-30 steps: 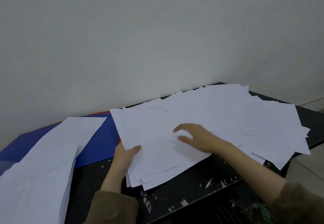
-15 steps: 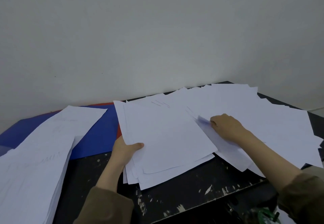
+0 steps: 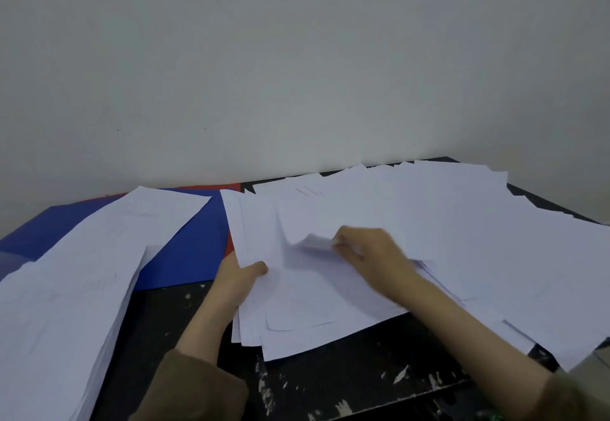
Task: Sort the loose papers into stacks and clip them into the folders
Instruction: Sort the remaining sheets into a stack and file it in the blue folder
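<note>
On the black table (image 3: 346, 384), near the middle, the left hand (image 3: 236, 283) is holding a growing stack of papers (image 3: 317, 315) by its left edge, with the thumb on top and the fingers hidden underneath. The right hand (image 3: 366, 249) is pinching one sheet (image 3: 315, 241) with curled fingers over the stack; the sheet is blurry and bending up. To the right, lots of loose papers (image 3: 478, 239) are lying spread out and overlapping. To the left, another pile of papers (image 3: 76, 288) is lying partly over a blue folder (image 3: 188, 245), and a bit of a red folder (image 3: 211, 187) is peeking out behind it by the wall.

I think the step now is laying this sheet onto the stack. To do it well, the right hand should be setting the sheet flat and lining its edges up with the ones below, while the left hand is keeping the stack from sliding. Grabbing only one sheet each time should help. Nothing looks clipped in yet, so lots of sorting seems left.
</note>
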